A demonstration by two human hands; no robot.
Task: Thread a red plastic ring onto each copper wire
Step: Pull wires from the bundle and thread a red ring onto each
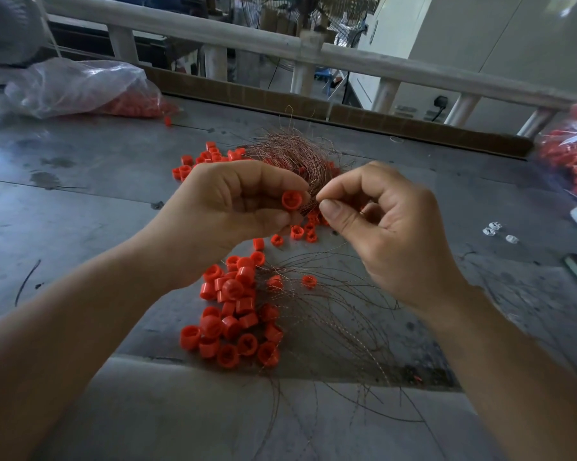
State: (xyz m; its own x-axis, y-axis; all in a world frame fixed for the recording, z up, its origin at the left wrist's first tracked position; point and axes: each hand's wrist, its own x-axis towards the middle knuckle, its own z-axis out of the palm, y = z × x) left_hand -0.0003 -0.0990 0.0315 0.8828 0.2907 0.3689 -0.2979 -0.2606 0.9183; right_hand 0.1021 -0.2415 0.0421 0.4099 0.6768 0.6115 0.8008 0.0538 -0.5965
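Bare left hand (227, 207) and right hand (390, 234) were seen, forearms uncovered at 7 and 5 o'clock; right thumbnail (331, 207) was trimmed short.

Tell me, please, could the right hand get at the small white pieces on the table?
Probably yes: the white pieces lie on bare table right of the right hand, with nothing between them. The hand is pinching a copper wire, though, so it would likely have to drop that first.
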